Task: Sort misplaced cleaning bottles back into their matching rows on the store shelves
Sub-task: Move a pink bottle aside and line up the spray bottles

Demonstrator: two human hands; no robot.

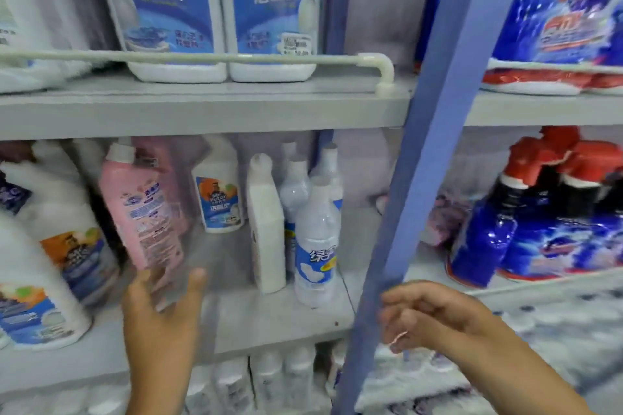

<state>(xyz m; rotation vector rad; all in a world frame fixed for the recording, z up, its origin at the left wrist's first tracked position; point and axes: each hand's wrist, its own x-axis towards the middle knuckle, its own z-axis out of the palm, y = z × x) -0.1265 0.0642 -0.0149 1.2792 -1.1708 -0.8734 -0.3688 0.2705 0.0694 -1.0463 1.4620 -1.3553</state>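
Pink plastic bottle [143,205], white cap, leaning with its top to the left — likely full, so some weight, with stiff but smooth walls that could slip. Your left hand [161,317] is just under its base, fingers straight and spread, fingertips [199,274] at the bottom edge. The blur hides whether they touch, and nothing is gripped. Take it round the lower body or the waist, thumb opposite fingers, not by the cap.

Left of that hand are white bottles with orange-and-blue labels [67,256]. Up and right of it, at the back, one small white blue-label bottle [220,199] — it looks like the big ones on the upper shelf [202,108]. Further right stands a plain white bottle [266,226], then clear bottles with blue labels [315,246], which sit up and left of your right hand [428,313].

Right hand is beside the blue upright post [421,162], fingers loosely curled, holding nothing. Up and right of it are blue spray bottles with red triggers [539,212].
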